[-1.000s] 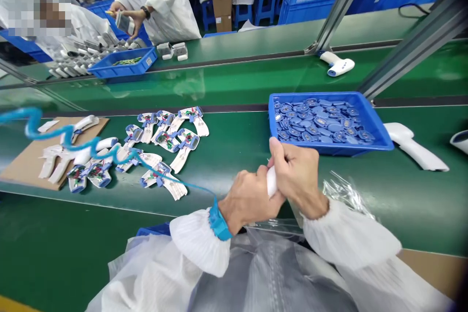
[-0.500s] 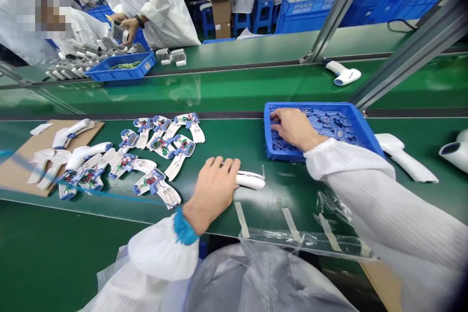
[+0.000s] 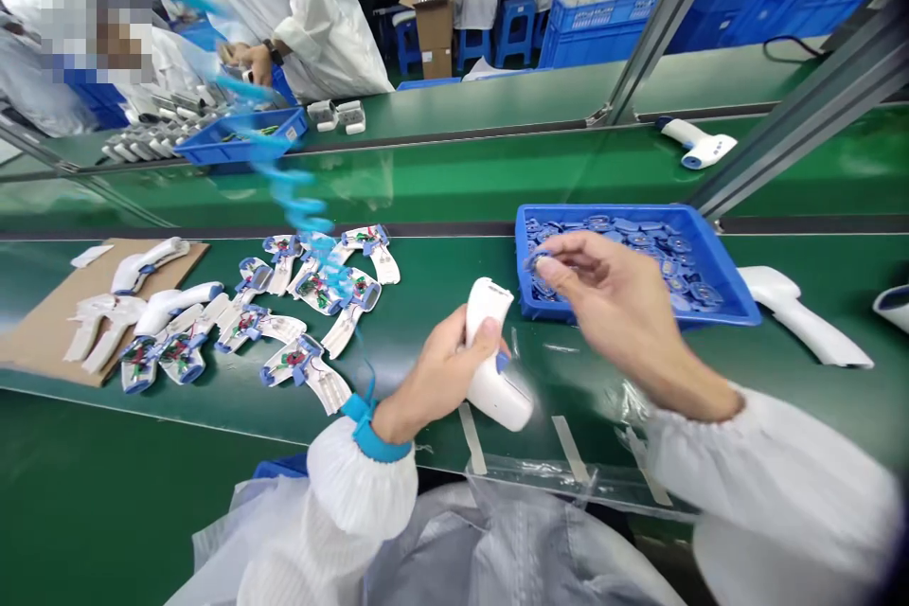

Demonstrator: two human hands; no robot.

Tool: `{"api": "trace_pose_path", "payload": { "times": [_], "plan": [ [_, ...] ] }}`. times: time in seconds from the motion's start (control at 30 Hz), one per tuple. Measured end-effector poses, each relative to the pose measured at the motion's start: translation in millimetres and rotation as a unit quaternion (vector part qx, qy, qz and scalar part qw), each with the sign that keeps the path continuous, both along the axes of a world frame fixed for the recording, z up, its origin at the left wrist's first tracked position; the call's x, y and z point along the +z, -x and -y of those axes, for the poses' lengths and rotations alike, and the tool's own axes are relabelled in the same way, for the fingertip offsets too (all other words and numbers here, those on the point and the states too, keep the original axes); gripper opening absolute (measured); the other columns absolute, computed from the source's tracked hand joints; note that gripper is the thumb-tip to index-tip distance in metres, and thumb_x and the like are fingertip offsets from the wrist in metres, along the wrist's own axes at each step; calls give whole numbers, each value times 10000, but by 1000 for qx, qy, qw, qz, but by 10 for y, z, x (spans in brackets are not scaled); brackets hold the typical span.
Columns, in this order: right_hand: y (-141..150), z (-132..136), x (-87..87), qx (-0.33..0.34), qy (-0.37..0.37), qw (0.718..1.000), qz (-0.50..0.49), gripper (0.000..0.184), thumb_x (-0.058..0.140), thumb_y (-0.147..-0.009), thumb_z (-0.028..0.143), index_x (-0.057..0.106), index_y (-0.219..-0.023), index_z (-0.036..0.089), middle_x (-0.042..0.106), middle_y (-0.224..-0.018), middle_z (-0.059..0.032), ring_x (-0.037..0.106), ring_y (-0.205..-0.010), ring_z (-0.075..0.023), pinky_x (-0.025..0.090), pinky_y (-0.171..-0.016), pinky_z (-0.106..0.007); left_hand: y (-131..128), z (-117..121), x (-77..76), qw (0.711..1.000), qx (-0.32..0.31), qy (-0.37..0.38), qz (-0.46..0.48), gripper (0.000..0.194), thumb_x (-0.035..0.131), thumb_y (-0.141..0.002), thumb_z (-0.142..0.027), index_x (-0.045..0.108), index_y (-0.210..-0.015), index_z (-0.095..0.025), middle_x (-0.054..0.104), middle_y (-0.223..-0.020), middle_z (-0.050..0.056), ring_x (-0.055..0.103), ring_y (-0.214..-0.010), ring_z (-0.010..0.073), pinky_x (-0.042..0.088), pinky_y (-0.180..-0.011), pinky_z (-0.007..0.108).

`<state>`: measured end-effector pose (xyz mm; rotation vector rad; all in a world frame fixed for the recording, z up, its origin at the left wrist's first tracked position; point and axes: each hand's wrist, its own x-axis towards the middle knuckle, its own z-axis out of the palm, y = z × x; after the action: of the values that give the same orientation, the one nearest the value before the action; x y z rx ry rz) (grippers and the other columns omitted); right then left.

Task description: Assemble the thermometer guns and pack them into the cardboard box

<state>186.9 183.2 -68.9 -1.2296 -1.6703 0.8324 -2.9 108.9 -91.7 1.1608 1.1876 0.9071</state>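
My left hand (image 3: pixel 454 355) is wrapped round a white infrared thermometer gun (image 3: pixel 501 388), held tilted above the green bench. A blue wrist strap (image 3: pixel 376 436) circles that wrist, with a coiled blue cord attached. My right hand (image 3: pixel 603 289) pinches a small blue plastic part (image 3: pixel 538 260) between thumb and fingertips, over the left side of a blue tray (image 3: pixel 735 303). Many similar blue parts (image 3: pixel 674 270) lie loose in the tray. Opened thermometer halves (image 3: pixel 294 360) with green boards and red wires lie on the bench left of my left hand.
White thermometers lie right of the tray (image 3: pixel 802 312) and on the green belt (image 3: pixel 700 144) behind it. Cardboard (image 3: pixel 43 341) carries white shells at left. Metal posts (image 3: pixel 660 28) rise beyond the bench. Across the belt, a person in white (image 3: pixel 305 19) handles parts near another blue tray (image 3: pixel 248 147).
My left hand has lifted the thermometer off the bench and turned it upward. My right hand has come up out of the tray contents with a blue part. The coiled cord has swung into view.
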Motion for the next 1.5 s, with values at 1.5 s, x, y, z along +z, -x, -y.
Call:
{"api": "trace_pose_path", "payload": {
  "times": [1.5],
  "plan": [
    [75, 785, -226, -68, -46, 994, 75, 325, 591, -997, 398, 784, -1218, 259, 775, -1165, -40, 774, -964, -245, 636, -857, -376, -64, 50, -27, 846, -79, -307, -429, 388, 417, -1094, -447, 556, -1380, -224, 738, -1101, 53, 652, -958, 228, 407, -823, 385]
  ]
}}
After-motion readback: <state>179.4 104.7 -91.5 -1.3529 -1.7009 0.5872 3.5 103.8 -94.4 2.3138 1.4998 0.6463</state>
